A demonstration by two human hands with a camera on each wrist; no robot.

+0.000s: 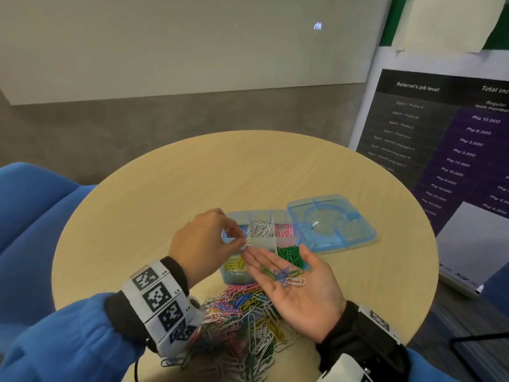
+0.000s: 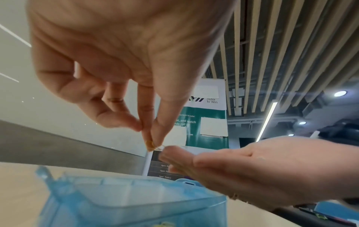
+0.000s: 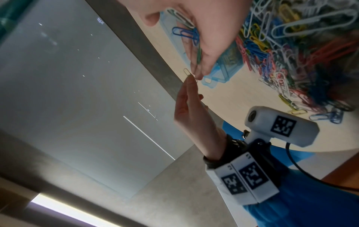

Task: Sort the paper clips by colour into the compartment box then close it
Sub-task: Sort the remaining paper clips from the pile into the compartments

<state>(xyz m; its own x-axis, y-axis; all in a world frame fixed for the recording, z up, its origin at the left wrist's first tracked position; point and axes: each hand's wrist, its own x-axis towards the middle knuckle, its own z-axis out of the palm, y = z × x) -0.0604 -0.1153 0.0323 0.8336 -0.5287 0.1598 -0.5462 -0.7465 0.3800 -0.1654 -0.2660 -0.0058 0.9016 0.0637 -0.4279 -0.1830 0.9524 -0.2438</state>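
Observation:
The blue compartment box (image 1: pixel 286 239) sits mid-table with its lid (image 1: pixel 332 224) swung open to the right. Its cells hold white (image 1: pixel 260 228), pink (image 1: pixel 283 230), green (image 1: pixel 289 253) and yellow clips (image 1: pixel 234 264). My left hand (image 1: pixel 242 242) pinches one yellow paper clip (image 2: pixel 153 145) just above the box, at my right hand's fingertips. My right hand (image 1: pixel 275 257) lies palm up over the box's near side, fingers straight, carrying loose blue clips (image 1: pixel 282 274), a white one (image 1: pixel 296 281) and a green one. In the right wrist view the yellow clip (image 3: pixel 189 73) shows between the two hands.
A mixed pile of coloured clips (image 1: pixel 248 315) lies near the table's front edge, between my wrists. The round wooden table (image 1: pixel 170 194) has a blue seat (image 1: pixel 30 205) on its left and a printed banner (image 1: pixel 451 150) standing to its right.

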